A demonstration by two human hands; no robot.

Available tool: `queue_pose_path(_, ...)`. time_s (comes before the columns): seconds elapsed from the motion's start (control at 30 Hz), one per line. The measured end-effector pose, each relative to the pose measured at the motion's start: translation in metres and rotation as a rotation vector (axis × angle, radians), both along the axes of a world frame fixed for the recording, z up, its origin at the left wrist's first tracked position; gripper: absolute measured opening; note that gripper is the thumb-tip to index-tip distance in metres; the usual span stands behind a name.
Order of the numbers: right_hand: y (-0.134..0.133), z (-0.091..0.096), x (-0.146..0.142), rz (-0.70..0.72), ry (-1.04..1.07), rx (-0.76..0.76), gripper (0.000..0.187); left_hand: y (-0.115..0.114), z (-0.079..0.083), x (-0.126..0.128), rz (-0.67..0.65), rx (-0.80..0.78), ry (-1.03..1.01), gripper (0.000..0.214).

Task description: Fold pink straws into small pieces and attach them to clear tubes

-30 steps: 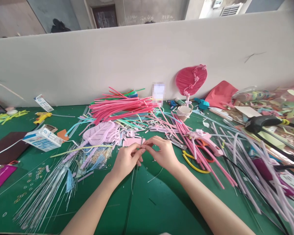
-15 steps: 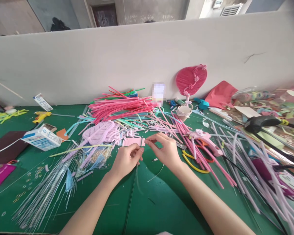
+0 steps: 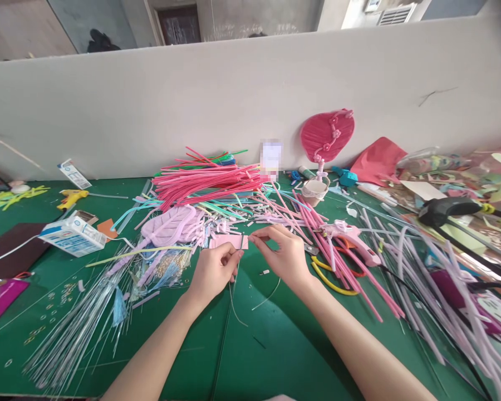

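My left hand (image 3: pixel 217 268) is closed in a pinch around a thin dark wire (image 3: pixel 241 241), whose upper end stands out above the fingertips. A fine pale strand (image 3: pixel 235 312) hangs below the same hand and curls at its end. Just to the right, my right hand (image 3: pixel 284 249) has thumb and fingers pinched together close to the wire's top. Whatever lies between those fingertips is too small to make out. Behind the hands lies a pink card (image 3: pixel 224 240), partly covered by the left hand.
Pink and red pipe cleaners (image 3: pixel 209 184) are heaped behind. Left are a lilac leaf shape (image 3: pixel 173 225), bare wires (image 3: pixel 73 345) and a milk-type carton (image 3: pixel 72 236). A pink glue gun (image 3: pixel 353 242) and yellow-handled scissors (image 3: pixel 332 283) lie right, near a small pot (image 3: pixel 314 192).
The pale strand under my left hand has swung right and its curl shows more clearly. Both hands keep nearly the same place and pinch.
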State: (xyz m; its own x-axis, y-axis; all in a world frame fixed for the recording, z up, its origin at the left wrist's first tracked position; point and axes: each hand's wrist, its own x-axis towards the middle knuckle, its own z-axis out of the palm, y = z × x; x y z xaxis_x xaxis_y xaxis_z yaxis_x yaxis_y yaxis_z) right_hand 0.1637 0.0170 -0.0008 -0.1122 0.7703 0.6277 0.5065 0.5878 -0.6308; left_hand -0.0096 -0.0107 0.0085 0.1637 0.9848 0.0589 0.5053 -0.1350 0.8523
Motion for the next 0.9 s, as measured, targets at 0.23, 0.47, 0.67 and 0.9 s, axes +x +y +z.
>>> queue_pose_path(0.23,0.002,0.003,0.005,-0.072,-0.072,0.062,0.012,0.000,-0.002,0.000,0.016,-0.001,0.005,0.033)
queue_pose_path(0.47,0.005,0.003,0.009,-0.122,-0.130,0.187,0.012,0.001,-0.005,-0.001,0.018,0.001,0.047,0.035)
queue_pose_path(0.67,0.005,0.002,0.010,-0.181,-0.190,0.225,0.017,0.005,-0.008,-0.008,0.069,0.026,0.141,0.032)
queue_pose_path(0.9,0.005,0.011,0.019,-0.292,-0.016,0.136,0.018,0.017,-0.004,-0.035,0.218,0.270,0.501,0.026)
